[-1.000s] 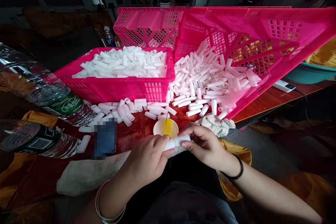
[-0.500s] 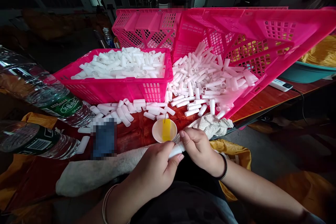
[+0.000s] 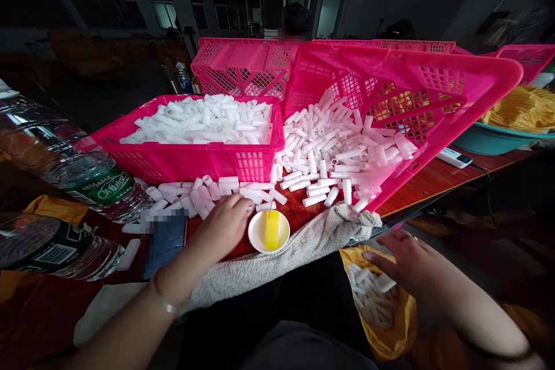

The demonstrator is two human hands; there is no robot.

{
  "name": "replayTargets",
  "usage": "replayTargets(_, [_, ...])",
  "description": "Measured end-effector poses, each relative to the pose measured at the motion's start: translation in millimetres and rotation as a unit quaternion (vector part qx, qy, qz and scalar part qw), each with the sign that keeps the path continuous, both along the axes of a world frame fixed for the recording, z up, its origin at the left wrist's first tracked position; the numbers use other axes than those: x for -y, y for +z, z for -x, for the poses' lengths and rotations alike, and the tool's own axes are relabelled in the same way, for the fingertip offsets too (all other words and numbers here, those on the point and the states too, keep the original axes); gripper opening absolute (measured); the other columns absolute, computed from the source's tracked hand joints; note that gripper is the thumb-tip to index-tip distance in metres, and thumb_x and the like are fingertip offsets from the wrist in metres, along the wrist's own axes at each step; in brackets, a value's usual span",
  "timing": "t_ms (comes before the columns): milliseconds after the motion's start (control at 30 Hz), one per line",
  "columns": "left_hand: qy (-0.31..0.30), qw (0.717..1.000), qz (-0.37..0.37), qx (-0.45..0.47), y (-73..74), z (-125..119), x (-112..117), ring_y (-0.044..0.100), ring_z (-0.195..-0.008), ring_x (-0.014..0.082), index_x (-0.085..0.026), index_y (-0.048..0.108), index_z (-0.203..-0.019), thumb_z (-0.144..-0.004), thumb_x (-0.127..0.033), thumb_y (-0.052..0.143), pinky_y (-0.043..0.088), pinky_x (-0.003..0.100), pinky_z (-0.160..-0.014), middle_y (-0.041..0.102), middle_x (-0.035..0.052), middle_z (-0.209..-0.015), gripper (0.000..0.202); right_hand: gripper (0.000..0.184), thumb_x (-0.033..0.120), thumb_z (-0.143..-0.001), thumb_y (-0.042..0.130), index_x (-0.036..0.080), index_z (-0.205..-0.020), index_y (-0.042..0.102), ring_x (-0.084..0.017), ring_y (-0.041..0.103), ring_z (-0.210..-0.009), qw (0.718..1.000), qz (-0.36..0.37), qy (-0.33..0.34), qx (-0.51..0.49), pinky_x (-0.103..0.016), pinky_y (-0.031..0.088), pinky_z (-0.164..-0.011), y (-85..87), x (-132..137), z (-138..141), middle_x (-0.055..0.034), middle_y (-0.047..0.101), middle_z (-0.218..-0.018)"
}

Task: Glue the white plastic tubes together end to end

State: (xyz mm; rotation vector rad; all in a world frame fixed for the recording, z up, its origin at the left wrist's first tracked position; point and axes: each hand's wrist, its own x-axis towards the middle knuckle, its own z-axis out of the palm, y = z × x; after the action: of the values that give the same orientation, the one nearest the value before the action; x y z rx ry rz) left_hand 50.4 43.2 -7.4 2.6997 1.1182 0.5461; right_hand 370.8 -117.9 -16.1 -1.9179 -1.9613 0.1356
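Note:
My left hand point(image 3: 228, 221) reaches over the table to the front edge of a loose row of short white plastic tubes point(image 3: 225, 185). Its fingers are bent loosely, with the tips beside the tubes and nothing visibly gripped. My right hand point(image 3: 405, 260), somewhat blurred, hangs with spread fingers above a yellow sack point(image 3: 403, 324) that has more white tubes point(image 3: 373, 295) in it. No tube shows in that hand. Between the hands, a small white bowl point(image 3: 255, 237) holds a yellow block point(image 3: 272, 230) with a thin needle-like pin standing up from it.
A pink basket point(image 3: 191, 162) full of tubes stands behind the row. To its right, a tipped pink crate point(image 3: 433, 144) has tubes spilling out. Water bottles point(image 3: 108, 185) lean at left near a dark pixelated object point(image 3: 167, 243). A towel point(image 3: 260, 272) lies along the table edge.
My hands have parted, and the tube they held together is no longer in view between them. The left went forward to the tubes; the right moved right, above the sack.

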Motion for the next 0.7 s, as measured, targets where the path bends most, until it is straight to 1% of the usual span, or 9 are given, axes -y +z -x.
replayTargets(67, [-0.005,0.999,0.018,-0.031,-14.0,5,-35,0.06,-0.096,0.0237,-0.017,0.066,-0.094,-0.083,-0.005,0.045,0.049,0.043,-0.091,0.061,0.0089,-0.098,0.026,0.022,0.032,-0.092,0.053,0.019,-0.097,0.069,-0.026,0.066,-0.079,0.999,-0.027,0.017,0.038,-0.036,0.051,-0.07,-5.2,-35,3,-0.014,0.068,-0.089])
replayTargets(133, [-0.022,0.998,0.037,-0.044,-24.8,4,-57,0.061,-0.093,0.023,-0.018,0.068,-0.088,-0.078,-0.006,0.052,0.05,0.041,-0.09,0.062,0.007,-0.095,0.023,0.024,0.017,-0.093,0.046,0.016,-0.102,0.068,-0.024,0.066,-0.087,0.996,0.005,0.068,0.05,-0.033,0.05,-0.077,-9.9,-80,21,-0.0148,0.067,-0.098])
replayTargets(200, [-0.033,0.997,0.052,-0.048,-28.8,5,-63,0.062,-0.09,0.0222,-0.019,0.068,-0.086,-0.076,-0.009,0.057,0.051,0.038,-0.087,0.062,0.0057,-0.094,0.018,0.021,0.012,-0.09,0.049,0.013,-0.097,0.069,-0.023,0.066,-0.082,0.994,0.035,0.077,0.068,-0.032,0.049,-0.075,-12.3,-119,41,-0.0149,0.068,-0.092])
replayTargets(267, [-0.035,0.996,0.061,-0.049,-26.6,11,-57,0.062,-0.088,0.0213,-0.02,0.066,-0.087,-0.078,-0.014,0.058,0.052,0.037,-0.084,0.061,0.0052,-0.096,0.013,0.014,0.012,-0.087,0.055,0.012,-0.087,0.068,-0.024,0.066,-0.073,0.993,0.047,0.082,0.072,-0.032,0.047,-0.069,-12.0,-140,53,-0.0133,0.068,-0.078])
replayTargets(367, [0.001,0.997,0.08,-0.014,-21.1,32,-32,0.061,-0.082,0.0187,-0.02,0.059,-0.09,-0.084,-0.023,0.055,0.052,0.033,-0.076,0.059,0.0037,-0.094,0.008,0.012,0.024,-0.088,0.058,0.014,-0.092,0.064,-0.023,0.063,-0.069,0.995,0.022,0.084,0.045,-0.032,0.046,-0.064,-10.2,-132,59,-0.0098,0.066,-0.074])
replayTargets(433, [0.051,0.991,0.116,0.039,-22.3,49,-10,0.06,-0.074,0.0163,-0.021,0.052,-0.09,-0.085,-0.025,0.053,0.052,0.029,-0.068,0.058,0.0008,-0.087,0.007,0.017,0.032,-0.09,0.056,0.017,-0.097,0.057,-0.019,0.06,-0.066,0.993,-0.031,0.092,-0.067,-0.028,0.045,-0.059,-12.0,-114,60,-0.0055,0.063,-0.076])
replayTargets(500, [0.081,0.982,0.152,0.072,-28.1,61,11,0.061,-0.073,0.016,-0.022,0.049,-0.093,-0.083,-0.019,0.05,0.052,0.028,-0.066,0.059,-0.0001,-0.086,0.01,0.014,0.033,-0.09,0.054,0.02,-0.093,0.053,-0.014,0.056,-0.058,0.967,-0.055,0.127,-0.214,-0.024,0.043,-0.052,-18.1,-98,65,-0.0006,0.06,-0.073])
replayTargets(600, [0.085,0.986,0.142,0.036,-37.8,67,32,0.063,-0.097,0.0209,-0.02,0.052,-0.109,-0.073,-0.005,0.045,0.053,0.036,-0.084,0.061,0.0067,-0.107,0.04,0.01,0.028,-0.088,0.056,0.02,-0.094,0.053,-0.012,0.055,-0.055,0.935,-0.026,0.185,-0.301,-0.023,0.045,-0.049,-32.9,-91,79,0.0003,0.062,-0.075])
replayTargets(700, [0.117,0.984,0.126,-0.045,-39.1,61,36,0.06,-0.109,0.0252,-0.017,0.057,-0.112,-0.066,0.003,0.042,0.047,0.041,-0.095,0.058,0.0115,-0.112,0.053,0.022,0.02,-0.089,0.054,0.019,-0.11,0.058,-0.02,0.066,-0.082,0.948,-0.063,0.184,-0.251,-0.033,0.056,-0.07,-48.0,-100,92,-0.0085,0.068,-0.098])
